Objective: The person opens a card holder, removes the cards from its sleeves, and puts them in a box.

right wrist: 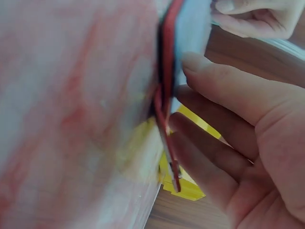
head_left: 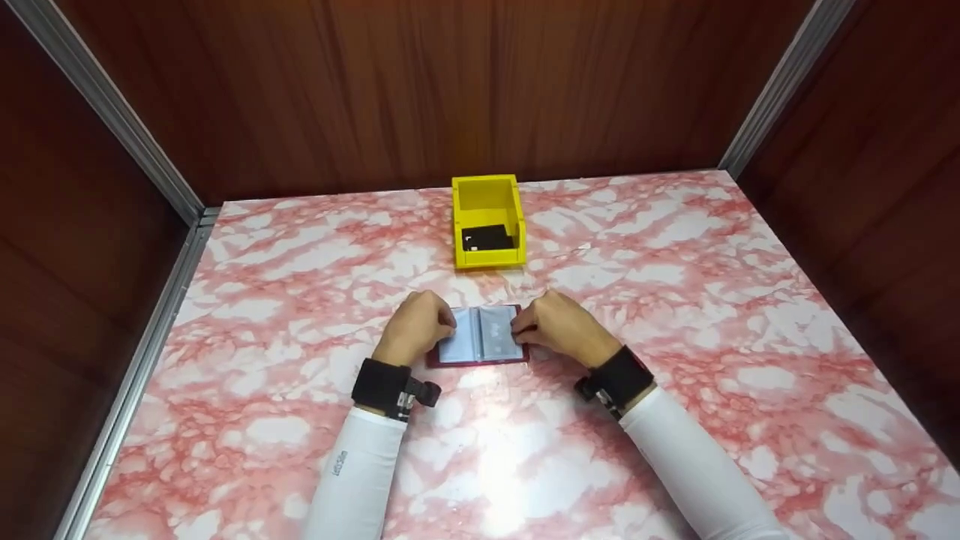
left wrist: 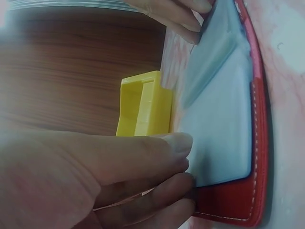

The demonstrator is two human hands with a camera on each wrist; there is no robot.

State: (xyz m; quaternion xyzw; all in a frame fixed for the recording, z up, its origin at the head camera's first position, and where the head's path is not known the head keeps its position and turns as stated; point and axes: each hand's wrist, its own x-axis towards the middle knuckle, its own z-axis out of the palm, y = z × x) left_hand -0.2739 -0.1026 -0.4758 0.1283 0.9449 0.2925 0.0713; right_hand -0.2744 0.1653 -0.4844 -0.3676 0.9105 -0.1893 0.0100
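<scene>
A small red card holder [head_left: 480, 364] lies spread on the table below the bin, its clear plastic sleeves [head_left: 498, 334] facing up. At its left edge, my left hand [head_left: 416, 324] pinches the sleeve between thumb and fingers. Stitching runs along the red cover [left wrist: 258, 157] in the left wrist view. My right hand [head_left: 564, 328] grips the opposite edge, with the thumb [right wrist: 196, 63] on the sleeve and the other fingers at the side. A narrow red strap [right wrist: 165, 138] with a metal snap sticks out from the cover beside those fingers.
Behind the card holder stands a yellow bin [head_left: 490, 259] with flat black cards [head_left: 487, 238] inside. The marbled pink and white table [head_left: 675, 315] is bounded by brown wood panels [head_left: 390, 90] and metal rails [head_left: 142, 142].
</scene>
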